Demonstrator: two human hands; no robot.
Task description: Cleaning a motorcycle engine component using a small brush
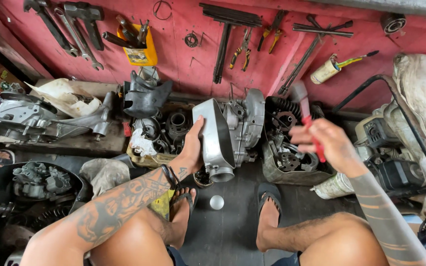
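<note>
I count two hands in view, the left hand (pixel 192 148) and the right hand (pixel 324 143). One engine casing (pixel 228 130), one red-handled brush (pixel 305 116), two pairs of pliers (pixel 242 49) on the wall, two sandals (pixel 269 194).

Tools are hanging on a red wall (pixel 183 64) of a repair workshop: wrenches (pixel 77 32) and pliers (pixel 242 49), while engine parts (pixel 173 128) and casings (pixel 25 116) are crowding the floor below.
</note>
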